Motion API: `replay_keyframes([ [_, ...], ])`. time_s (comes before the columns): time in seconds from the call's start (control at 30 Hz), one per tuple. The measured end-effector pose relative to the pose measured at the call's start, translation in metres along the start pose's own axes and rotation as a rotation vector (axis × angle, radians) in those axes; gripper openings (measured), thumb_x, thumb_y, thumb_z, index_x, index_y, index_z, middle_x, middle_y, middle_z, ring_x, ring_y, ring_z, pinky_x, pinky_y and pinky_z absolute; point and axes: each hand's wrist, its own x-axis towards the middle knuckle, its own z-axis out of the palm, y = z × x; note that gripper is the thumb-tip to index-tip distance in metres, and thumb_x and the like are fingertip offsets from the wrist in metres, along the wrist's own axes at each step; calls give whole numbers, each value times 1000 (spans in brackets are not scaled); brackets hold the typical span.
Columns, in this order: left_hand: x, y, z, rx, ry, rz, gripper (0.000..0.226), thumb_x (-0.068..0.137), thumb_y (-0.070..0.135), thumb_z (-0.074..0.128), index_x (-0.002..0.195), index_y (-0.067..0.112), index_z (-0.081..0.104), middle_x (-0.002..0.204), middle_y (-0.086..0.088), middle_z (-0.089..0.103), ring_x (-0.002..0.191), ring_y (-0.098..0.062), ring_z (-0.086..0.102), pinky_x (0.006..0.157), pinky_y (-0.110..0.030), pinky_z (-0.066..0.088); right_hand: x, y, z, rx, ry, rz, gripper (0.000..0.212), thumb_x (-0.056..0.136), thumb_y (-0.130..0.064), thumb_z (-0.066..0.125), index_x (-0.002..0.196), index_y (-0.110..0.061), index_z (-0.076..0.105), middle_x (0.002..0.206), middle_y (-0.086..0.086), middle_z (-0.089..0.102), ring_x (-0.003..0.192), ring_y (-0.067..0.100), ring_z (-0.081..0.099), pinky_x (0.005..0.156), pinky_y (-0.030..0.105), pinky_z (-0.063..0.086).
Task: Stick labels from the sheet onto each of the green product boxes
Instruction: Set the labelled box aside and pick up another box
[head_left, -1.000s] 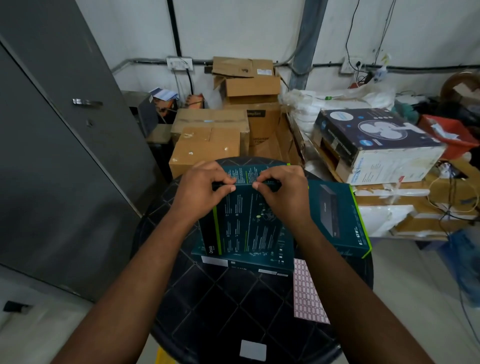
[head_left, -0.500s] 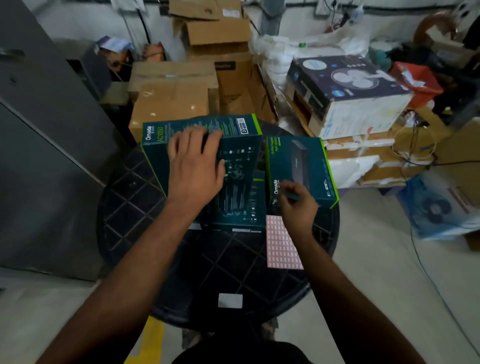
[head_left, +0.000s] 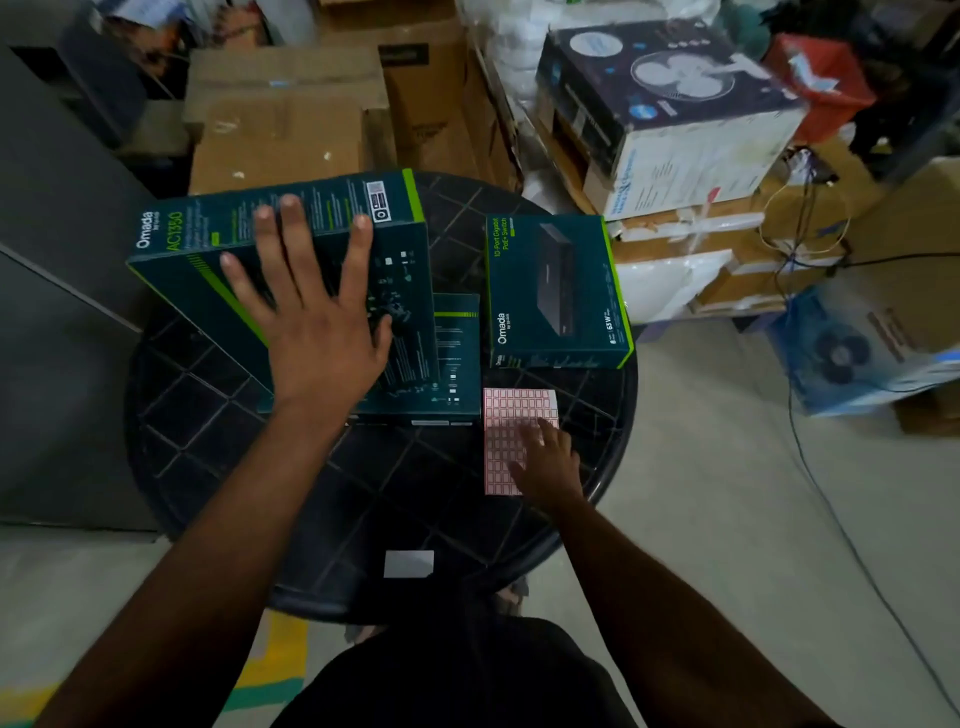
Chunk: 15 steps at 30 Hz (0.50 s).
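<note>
- The left hand is lying flat with fingers spread wide on the tilted green box at the left of the round black table, pressing it down so it is resting on the second green box beneath it.
- The right hand is reaching onto the pink label sheet at the near right of the table; its fingertips are touching the sheet, but whether they are pinching a label is too blurred to tell.
- A third green box is lying just beyond the sheet, apart from the stacked pair.
- A label is showing at the far right corner of the tilted box's upper face, so the step in hand is most likely peeling the next one.
- To do it well, I would be lifting one label by a corner with a fingernail while the other fingers are holding the sheet flat, since the loose sheet is likely to slide or lift off the table.
- Keeping the left palm steady matters, as the tilted box looks ready to slip off the one under it.
- Peeling slowly should be keeping the label from curling or sticking to itself.
</note>
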Motion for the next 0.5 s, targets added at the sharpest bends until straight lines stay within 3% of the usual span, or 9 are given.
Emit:
replay_keyframes([
  [0.13,4,2,1,10,3,-14,99,89,53,59,161,25,-4,162,-33,4,150,-52,4,114,-75,5,4,-4,2,51,80,226,64,88,-50,69,140,-23,42,149,18,32,133,36,34,106,52,40],
  [0.23,5,1,-1,13,1,-17,99,88,52,60,160,26,-3,162,-32,6,150,-51,4,114,-74,4,12,-10,-4,86,57,342,80,79,-47,81,139,-19,37,143,21,33,130,38,37,105,52,42],
  [0.37,4,-1,-2,20,-7,-12,100,87,51,59,160,27,-4,163,-30,6,151,-49,3,115,-72,3,28,-11,-17,215,54,482,109,64,-32,95,148,-16,27,146,26,31,133,43,38,107,52,42],
  [0.5,1,-3,-4,18,-15,0,101,87,50,61,160,28,-4,164,-28,6,152,-47,3,115,-71,4,39,0,-18,519,118,586,99,70,-7,89,146,-12,25,141,24,45,124,41,54,102,54,50],
])
